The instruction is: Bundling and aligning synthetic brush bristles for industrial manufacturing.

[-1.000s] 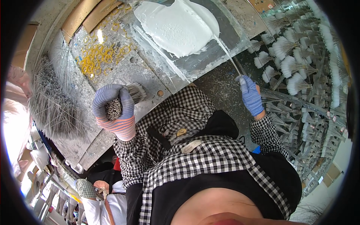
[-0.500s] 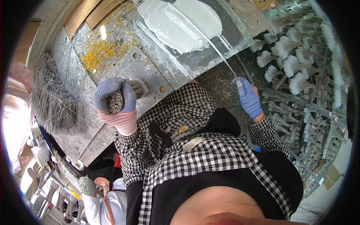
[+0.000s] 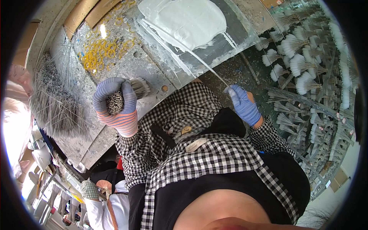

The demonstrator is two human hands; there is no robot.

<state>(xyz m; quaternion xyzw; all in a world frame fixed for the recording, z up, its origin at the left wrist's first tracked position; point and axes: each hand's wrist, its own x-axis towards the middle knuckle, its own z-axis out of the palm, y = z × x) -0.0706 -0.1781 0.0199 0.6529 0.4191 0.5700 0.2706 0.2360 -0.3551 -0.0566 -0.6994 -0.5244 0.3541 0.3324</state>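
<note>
My left hand (image 3: pixel 125 118), in a striped grey and orange knit glove, is closed around a thick bundle of thin grey strands (image 3: pixel 115 102). The packed ends show inside the curled fingers, and a pale brush-like end sticks out to the right above the bench. In a blue glove, with some fingertips bare, my right hand (image 3: pixel 246 106) pinches one end of a long thin rod (image 3: pixel 199 59). The rod slants up and left over a flat plate (image 3: pixel 209 63) spread with thick white paste (image 3: pixel 184 23). Its far end lies at the paste's left side.
Yellow rubber bands (image 3: pixel 99 55) lie scattered on the stained bench (image 3: pixel 153 105). A large heap of loose grey strands (image 3: pixel 57 103) covers the bench's left side. On the right stands a rack (image 3: pixel 322 109) with many white-tipped, fanned bundles (image 3: pixel 301 65). Another person (image 3: pixel 97 212) is at lower left.
My right hand has moved left and closer to me, bringing the rod from the middle of the paste to its near left edge. The left hand has shifted only slightly left, still holding the bundle.
</note>
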